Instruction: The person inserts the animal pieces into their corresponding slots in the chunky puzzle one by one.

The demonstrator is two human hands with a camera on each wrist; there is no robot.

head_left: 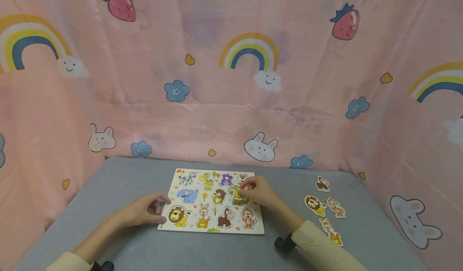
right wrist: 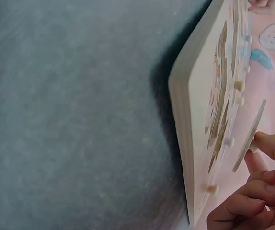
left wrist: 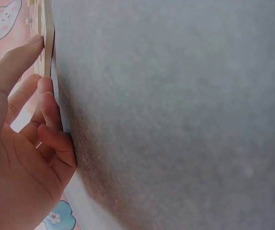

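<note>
A wooden animal puzzle board (head_left: 228, 230) lies on the grey table. My left hand (head_left: 142, 210) holds its left edge; in the left wrist view the thumb (left wrist: 32, 45) lies against the board's rim and the other fingers bend below it. Over the right part of the board, my right hand (head_left: 263, 192) pinches a green crocodile puzzle piece (head_left: 236, 196) by its small knob. Seen from the right wrist, that piece (right wrist: 243, 151) is tilted and raised off the board. The hand partly covers the board's upper right corner.
Right of the board lie loose pieces: a gorilla (head_left: 322, 184), a lion (head_left: 315, 206), a monkey (head_left: 336, 208) and a kangaroo (head_left: 330, 232). Knobs stand up from pieces in the board. A pink patterned cloth (head_left: 217, 122) hangs behind the table and along its sides.
</note>
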